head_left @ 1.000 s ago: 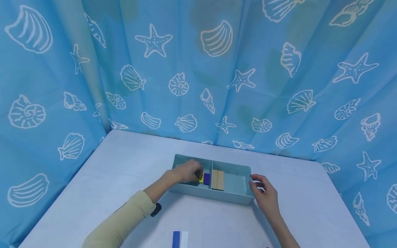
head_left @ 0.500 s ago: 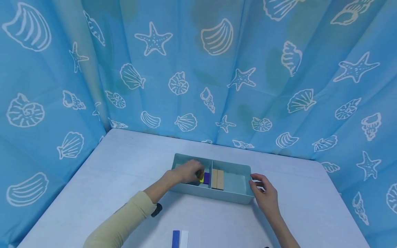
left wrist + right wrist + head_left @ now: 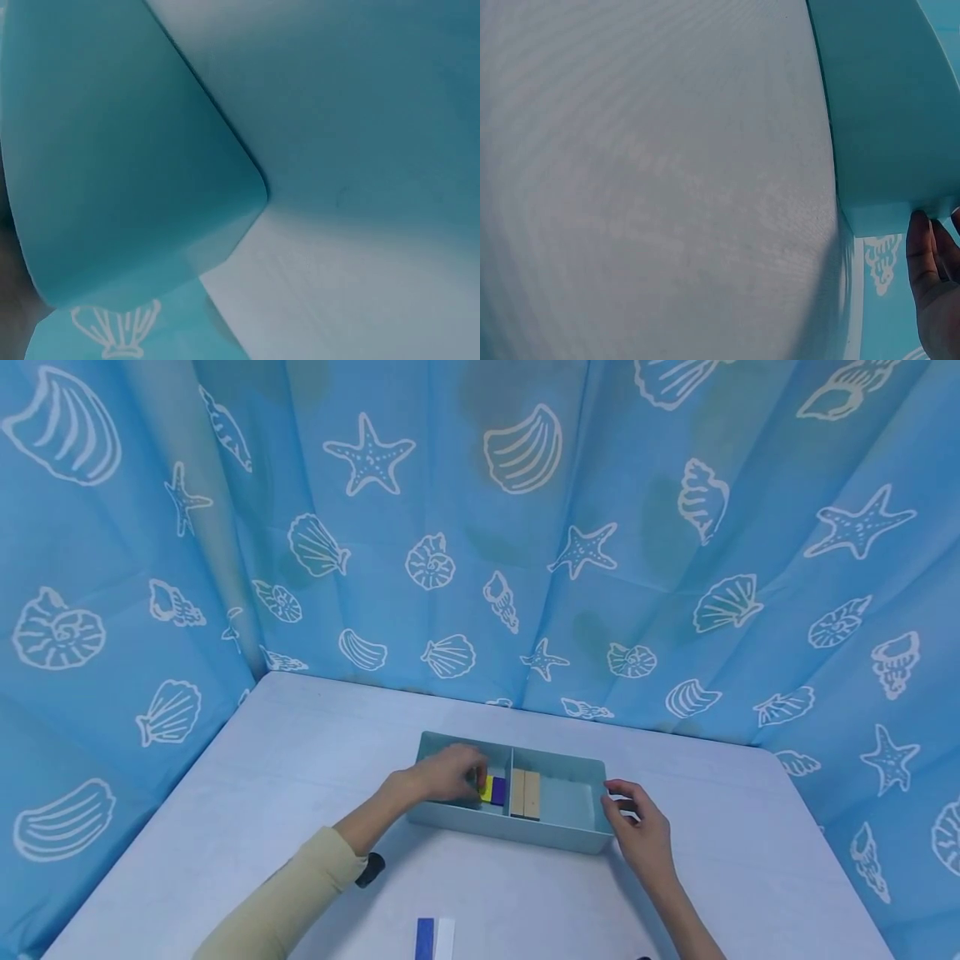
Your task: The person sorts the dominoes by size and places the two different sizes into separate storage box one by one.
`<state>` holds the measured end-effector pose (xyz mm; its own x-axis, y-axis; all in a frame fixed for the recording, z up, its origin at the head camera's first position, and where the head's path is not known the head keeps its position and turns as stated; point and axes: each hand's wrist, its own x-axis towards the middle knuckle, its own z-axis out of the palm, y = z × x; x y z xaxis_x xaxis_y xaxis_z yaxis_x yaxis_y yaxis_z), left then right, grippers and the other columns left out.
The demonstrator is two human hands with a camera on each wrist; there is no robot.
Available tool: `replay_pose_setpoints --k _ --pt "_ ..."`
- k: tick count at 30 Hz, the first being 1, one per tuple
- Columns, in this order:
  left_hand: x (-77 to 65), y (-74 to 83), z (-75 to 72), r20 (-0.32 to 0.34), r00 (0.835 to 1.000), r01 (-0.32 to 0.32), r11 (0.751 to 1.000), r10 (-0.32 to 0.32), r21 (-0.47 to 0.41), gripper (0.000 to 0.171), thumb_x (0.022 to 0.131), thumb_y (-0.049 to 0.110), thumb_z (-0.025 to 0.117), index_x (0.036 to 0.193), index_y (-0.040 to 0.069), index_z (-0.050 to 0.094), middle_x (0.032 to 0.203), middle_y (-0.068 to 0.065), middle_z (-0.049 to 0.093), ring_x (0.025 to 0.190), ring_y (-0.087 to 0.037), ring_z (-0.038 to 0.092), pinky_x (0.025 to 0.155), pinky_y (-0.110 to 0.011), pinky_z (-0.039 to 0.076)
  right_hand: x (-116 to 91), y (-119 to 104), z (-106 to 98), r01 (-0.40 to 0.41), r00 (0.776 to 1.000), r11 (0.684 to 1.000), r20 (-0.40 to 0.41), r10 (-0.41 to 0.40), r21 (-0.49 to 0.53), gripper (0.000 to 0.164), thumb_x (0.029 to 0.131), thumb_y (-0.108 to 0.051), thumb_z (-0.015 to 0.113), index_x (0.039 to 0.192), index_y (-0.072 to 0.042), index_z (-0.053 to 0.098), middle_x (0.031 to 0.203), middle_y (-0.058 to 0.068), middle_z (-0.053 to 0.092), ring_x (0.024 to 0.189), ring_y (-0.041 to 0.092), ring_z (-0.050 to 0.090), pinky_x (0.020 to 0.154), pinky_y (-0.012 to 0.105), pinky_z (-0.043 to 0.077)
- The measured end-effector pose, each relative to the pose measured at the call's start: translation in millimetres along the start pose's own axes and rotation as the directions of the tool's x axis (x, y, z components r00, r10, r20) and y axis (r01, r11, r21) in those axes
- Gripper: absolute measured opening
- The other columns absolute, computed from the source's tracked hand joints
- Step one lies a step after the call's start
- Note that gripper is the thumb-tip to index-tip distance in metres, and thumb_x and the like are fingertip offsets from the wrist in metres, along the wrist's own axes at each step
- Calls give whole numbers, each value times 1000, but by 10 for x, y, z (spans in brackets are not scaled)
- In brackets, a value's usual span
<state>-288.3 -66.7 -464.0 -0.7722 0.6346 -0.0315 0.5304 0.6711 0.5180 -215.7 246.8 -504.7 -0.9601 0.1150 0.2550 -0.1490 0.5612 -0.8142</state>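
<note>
A long grey-green box with one divider stands on the table. My left hand reaches into its left compartment, fingers bent down, fingertips at the left edge of a yellow block. A purple block sits against the yellow one, on its right. Beyond the divider, two pale wooden blocks lie side by side. At the box's right end, my right hand touches the outer wall with its fingertips; the right wrist view shows these fingers nearly straight. The left wrist view shows mostly the box's outer wall.
A blue strip and a white strip lie parallel on the table nearer the front. A small black object shows at the left sleeve cuff. Blue curtains with shell prints surround the white table.
My left hand has drawn slightly left, and more of the yellow block shows. Both coloured blocks have stayed put beside each other. The right hand has kept its place at the box end.
</note>
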Motion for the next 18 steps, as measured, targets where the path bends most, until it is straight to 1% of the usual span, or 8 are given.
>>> replay_pose_setpoints --k 4,7,15,18 --pt "-57 -22 -16 -27 999 19 1000 -19 -9 15 84 11 78 93 15 67 96 7 61 93 -11 57 83 -26 52 -6 -8 0 -7 1000 1000 6 7 6 29 101 -21 59 127 -8 59 126 12 62 106 24 61 81 7 46" --pt "-92 -11 -33 -33 999 26 1000 -26 -15 16 84 11 79 94 15 67 97 6 62 95 -12 58 85 -27 52 -10 1 2 -13 1000 1000 6 13 -1 30 101 -21 59 127 -8 59 126 12 62 106 25 61 81 7 46" --pt "-168 48 -82 -35 999 0 999 -1 -32 16 84 9 78 96 12 68 100 4 64 101 -16 60 88 -30 52 2 19 7 -2 1000 1000 -6 2 -10 28 101 -21 59 126 -10 60 124 10 63 104 21 61 81 9 47" --pt "-203 60 -98 -49 999 -12 999 10 -41 15 85 9 77 97 11 69 102 2 65 103 -19 61 89 -31 53 11 16 9 3 1000 1000 -9 -3 -7 28 100 -20 60 126 -10 60 124 9 63 103 20 61 80 9 48"
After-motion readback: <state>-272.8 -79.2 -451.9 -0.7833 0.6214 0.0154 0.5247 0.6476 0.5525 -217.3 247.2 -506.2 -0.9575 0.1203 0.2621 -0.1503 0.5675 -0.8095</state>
